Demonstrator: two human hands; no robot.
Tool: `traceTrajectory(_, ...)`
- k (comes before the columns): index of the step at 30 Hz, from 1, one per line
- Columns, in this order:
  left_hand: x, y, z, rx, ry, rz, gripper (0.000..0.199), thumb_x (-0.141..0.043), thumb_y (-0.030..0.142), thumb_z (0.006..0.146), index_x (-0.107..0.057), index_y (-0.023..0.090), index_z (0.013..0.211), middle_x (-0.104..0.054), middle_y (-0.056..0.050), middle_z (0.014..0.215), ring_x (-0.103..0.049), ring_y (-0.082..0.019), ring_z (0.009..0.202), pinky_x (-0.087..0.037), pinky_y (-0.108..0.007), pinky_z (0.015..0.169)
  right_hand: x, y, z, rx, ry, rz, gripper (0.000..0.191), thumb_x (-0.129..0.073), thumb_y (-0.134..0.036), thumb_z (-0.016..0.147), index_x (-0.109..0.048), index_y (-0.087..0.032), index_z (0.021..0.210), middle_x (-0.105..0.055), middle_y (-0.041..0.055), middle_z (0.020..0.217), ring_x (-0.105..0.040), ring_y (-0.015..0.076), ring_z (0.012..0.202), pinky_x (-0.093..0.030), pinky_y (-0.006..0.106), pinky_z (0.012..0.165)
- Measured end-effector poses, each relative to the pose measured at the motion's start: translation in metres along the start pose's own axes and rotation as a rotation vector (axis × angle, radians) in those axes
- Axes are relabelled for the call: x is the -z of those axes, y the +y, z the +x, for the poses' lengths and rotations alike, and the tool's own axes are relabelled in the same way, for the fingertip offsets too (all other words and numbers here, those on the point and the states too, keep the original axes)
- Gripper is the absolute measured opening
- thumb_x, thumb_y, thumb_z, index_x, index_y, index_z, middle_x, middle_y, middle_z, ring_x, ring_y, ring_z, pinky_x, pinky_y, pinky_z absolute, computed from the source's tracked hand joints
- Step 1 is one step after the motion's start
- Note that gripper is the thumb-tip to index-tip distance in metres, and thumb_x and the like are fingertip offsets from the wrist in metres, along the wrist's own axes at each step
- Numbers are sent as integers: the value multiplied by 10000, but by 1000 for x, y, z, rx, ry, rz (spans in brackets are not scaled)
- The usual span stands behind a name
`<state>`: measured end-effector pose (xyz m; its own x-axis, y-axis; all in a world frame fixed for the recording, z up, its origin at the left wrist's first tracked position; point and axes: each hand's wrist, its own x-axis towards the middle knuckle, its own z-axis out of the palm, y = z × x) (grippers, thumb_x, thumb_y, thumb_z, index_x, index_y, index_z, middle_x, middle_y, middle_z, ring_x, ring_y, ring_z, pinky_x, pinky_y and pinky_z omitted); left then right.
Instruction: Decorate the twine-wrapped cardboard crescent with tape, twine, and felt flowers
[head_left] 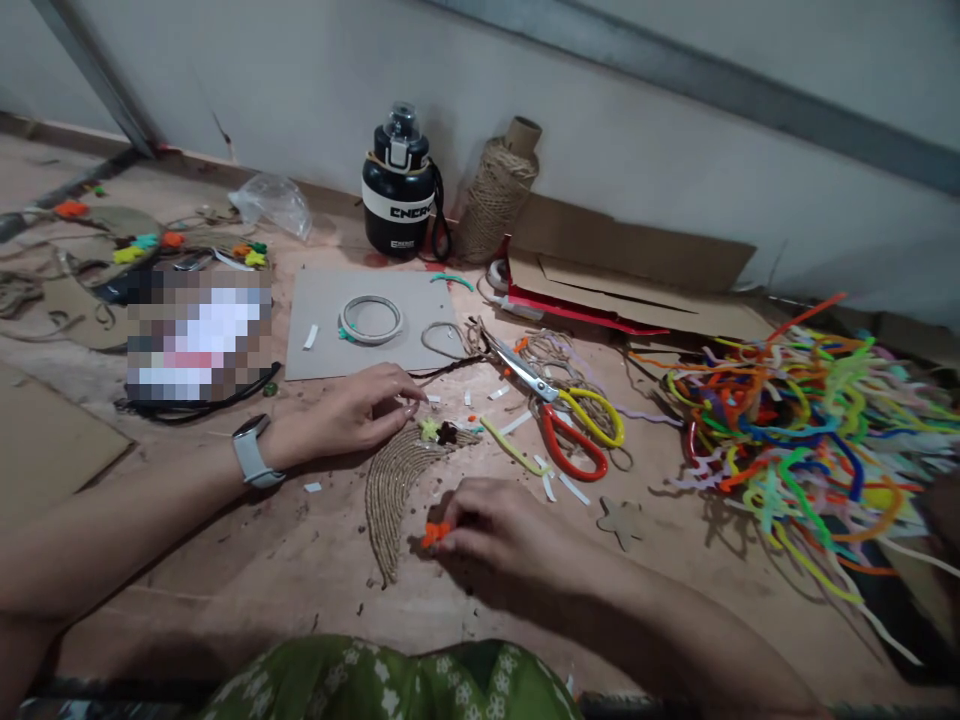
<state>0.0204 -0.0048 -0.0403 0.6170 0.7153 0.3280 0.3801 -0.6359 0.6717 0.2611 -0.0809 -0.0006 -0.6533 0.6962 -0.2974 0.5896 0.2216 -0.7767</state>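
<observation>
A crescent (pixel 390 490) covered in rows of brown twine lies on the table in front of me. Near its upper tip sit a small yellow-green star (pixel 429 430) and a dark brown one (pixel 447 433), both fuzzy. My left hand (pixel 367 405) rests at the crescent's top edge, its fingers loosely bent and slightly apart, with nothing visible in them. Right of the crescent's inner curve, my right hand (pixel 499 520) pinches a small orange pipe-cleaner star (pixel 435 534) between thumb and fingers. Part of that star is hidden by the fingertips.
Scissors (pixel 551 395) with red and yellow handles lie beyond my right hand, among paper scraps. A pipe-cleaner heap (pixel 817 450) spreads at right. Behind stand a black bottle (pixel 397 190) and a twine spool (pixel 499 190). A tape roll (pixel 341 325) lies on grey card (pixel 315 300).
</observation>
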Motion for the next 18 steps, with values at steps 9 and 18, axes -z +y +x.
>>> traceTrajectory(9,9,12,3,-128,-237,56,262,-624,414,874,-661,171,965,-649,-66,890,-586,-184,856,-450,-286,767,23,22,38,-175,137,356,266,-663,-388,810,-592,-156,702,-566,-18,648,-469,103,592,-355,221,558)
traceTrajectory(18,4,10,3,-141,-230,123,235,-584,396,900,-662,185,966,-649,-63,891,-582,-186,851,-430,-291,753,24,16,45,-250,50,322,181,-653,-298,814,-607,-164,702,-540,-40,587,-451,79,470,-344,188,431)
